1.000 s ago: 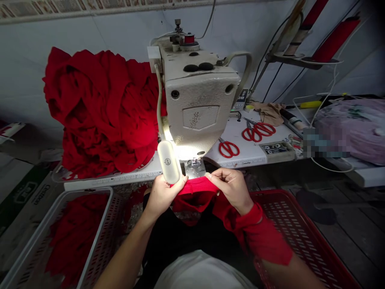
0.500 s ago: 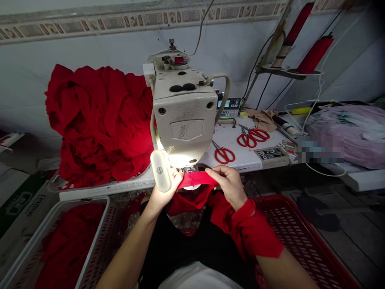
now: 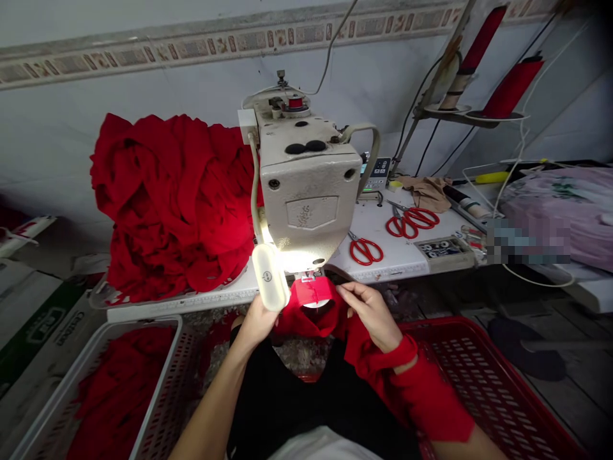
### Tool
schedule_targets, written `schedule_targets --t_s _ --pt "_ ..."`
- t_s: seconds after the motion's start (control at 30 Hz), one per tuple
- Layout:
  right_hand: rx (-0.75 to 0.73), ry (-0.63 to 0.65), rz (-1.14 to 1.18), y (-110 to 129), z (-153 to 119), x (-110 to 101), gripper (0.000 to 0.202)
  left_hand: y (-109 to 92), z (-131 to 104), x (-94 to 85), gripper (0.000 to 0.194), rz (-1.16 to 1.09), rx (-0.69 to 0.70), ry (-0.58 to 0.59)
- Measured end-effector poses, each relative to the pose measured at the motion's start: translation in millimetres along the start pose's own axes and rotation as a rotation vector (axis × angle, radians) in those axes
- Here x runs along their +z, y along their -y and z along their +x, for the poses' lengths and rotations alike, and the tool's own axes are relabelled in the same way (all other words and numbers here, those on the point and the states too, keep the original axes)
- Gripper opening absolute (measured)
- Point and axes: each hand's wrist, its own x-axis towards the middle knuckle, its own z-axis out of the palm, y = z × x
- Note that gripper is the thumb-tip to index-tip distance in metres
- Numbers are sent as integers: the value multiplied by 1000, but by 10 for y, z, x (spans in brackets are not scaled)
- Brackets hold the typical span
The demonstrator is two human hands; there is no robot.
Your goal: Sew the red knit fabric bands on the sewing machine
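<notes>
- right hand [image 3: 371,316]: thumb and forefinger pinch one edge of the bright red folded fabric band [image 3: 311,291], with the other fingers curled in.
- left hand [image 3: 258,322]: at the opposite side of the band, its fingertips hidden behind the pale oval plastic lamp [image 3: 271,278], so i cannot tell whether they grip.
- the band lies between the two hands, its far edge at the presser foot of the boxy off-white metal sewing machine [image 3: 309,204]; whether the foot is down on it is too small to tell. on the machine's near side the same red cloth hangs in an open loop, and red cloth also wraps the right forearm.
- progress, as i judge it: the band is placed at the needle, and a short cross seam on it looks done; no stitching along its length can be made out, so that part seems left.
- left of the machine: a tall heap of crumpled red cloth [image 3: 177,204]; lower down, a white perforated plastic basket [image 3: 179,358] holding more red cloth.
- right of the machine: red-handled metal scissors [image 3: 366,251], a shallow bobbin tray [image 3: 465,254] and, higher up, a tall red thread cone [image 3: 512,89].
- below the machine, to the right: a red perforated plastic basket [image 3: 479,377].
</notes>
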Motion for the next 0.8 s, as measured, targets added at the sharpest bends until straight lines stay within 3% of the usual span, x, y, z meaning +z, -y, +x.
schedule_targets --t_s 0.13,0.27,0.37,0.47,0.57,0.73,0.8 --pt "38 -67 113 -126 -180 32 38 217 -174 -291 38 0 -90 27" --pt "93 119 102 -130 -324 185 37 208 -185 -471 36 -129 -28 -92" --pt "77 187 27 -90 -371 336 38 116 -154 -372 38 -193 -27 -186" --pt "-2 189 -85 -7 -415 437 35 40 -177 -130 39 -218 -98 -216" --pt "-38 223 -177 116 -504 465 35 40 -275 63 40 -259 -156 -86" --pt "25 348 -111 287 -692 432 35 98 -454 53 29 -321 -46 366" --pt "134 520 -134 318 -729 402 38 53 -482 23 24 -358 27 357"
